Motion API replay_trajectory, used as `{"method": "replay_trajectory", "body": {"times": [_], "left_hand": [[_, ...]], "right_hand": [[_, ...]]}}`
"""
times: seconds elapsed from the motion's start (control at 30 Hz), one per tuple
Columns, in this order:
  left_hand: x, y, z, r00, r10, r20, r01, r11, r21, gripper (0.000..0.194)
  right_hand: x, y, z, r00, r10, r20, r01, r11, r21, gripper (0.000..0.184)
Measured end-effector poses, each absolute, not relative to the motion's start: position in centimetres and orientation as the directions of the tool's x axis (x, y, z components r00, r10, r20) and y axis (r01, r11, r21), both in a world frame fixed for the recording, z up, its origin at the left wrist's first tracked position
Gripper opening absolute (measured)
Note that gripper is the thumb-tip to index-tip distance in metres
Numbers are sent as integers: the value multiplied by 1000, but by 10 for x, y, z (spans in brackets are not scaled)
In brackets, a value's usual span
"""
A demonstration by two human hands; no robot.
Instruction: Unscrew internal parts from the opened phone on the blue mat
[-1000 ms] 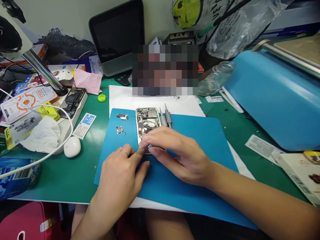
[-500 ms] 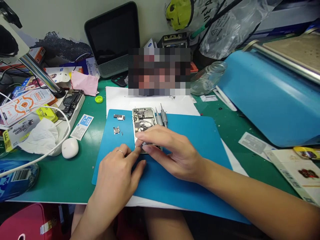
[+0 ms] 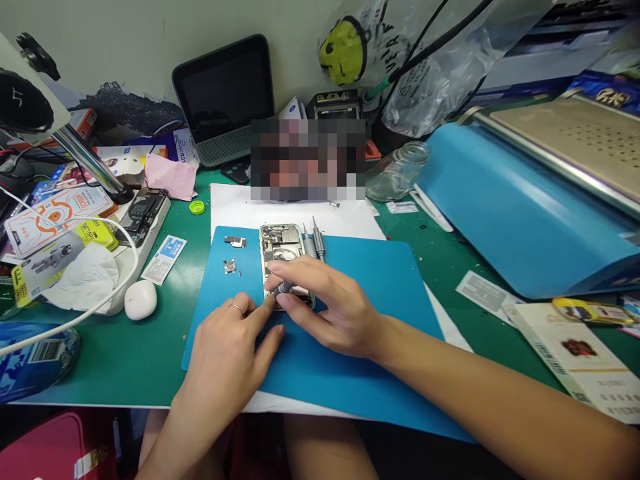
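Shifted left and slightly down in the view, the whole bench is now shown at a changed camera angle, while both hands have been kept at the lower end of the disassembled smartphone (image 3: 283, 236); more of the grey screwdriver (image 3: 285, 287) has been brought into sight. The smartphone is laid face up, internals exposed, on the blue work mat (image 3: 395, 287). The screwdriver is pinched between the thumb and fingers of the right hand (image 3: 335, 307), over the phone's lower part; its tip is covered, so what it is set against cannot be told. By the left hand (image 3: 225, 347), the phone's lower left corner is apparently touched with the index fingertip, the thumb being held apart from that finger, with nothing seen gripped between them. Just right of the phone, two grey precision screwdrivers (image 3: 319, 243) are laid side by side, tips pointed away. To its left, a metal bracket (image 3: 235, 241), a smaller metal part (image 3: 229, 266) and a tiny screw (image 3: 240, 273) are spread on the mat. White paper (image 3: 227, 203) is partly covered by the mat. Farther left, a white earbud case (image 3: 141, 300) and a printed card (image 3: 165, 260) are placed on the green bench surface (image 3: 135, 367); at the far right side of the paper, a glass jar (image 3: 400, 172) is laid tilted
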State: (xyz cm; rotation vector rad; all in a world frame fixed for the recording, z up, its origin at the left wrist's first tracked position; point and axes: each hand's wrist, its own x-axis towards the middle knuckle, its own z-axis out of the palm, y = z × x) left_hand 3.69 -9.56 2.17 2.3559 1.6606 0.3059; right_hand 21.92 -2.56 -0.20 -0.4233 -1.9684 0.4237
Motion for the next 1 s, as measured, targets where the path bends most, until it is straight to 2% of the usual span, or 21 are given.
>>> {"method": "replay_trajectory", "body": {"times": [0.2, 0.4, 0.67, 0.9, 1.0], "left_hand": [[38, -104, 22, 377, 925, 57, 897, -380, 227, 43], [36, -111, 22, 409, 908, 88, 882, -418, 216, 43], [36, -109, 18, 398, 915, 70, 888, -404, 222, 44], [37, -108, 16, 388, 919, 74, 894, -394, 213, 47], [40, -105, 15, 384, 920, 79, 903, -392, 177, 49]], "right_hand": [[224, -22, -7, -296, 534, 792, 136, 844, -518, 56], [227, -18, -11, -158, 654, 739, 168, 756, -633, 55], [226, -17, -7, -229, 605, 762, 242, 794, -558, 47], [225, -16, -7, -224, 614, 757, 257, 787, -561, 46], [227, -14, -6, -217, 593, 775, 343, 790, -508, 48]]}}
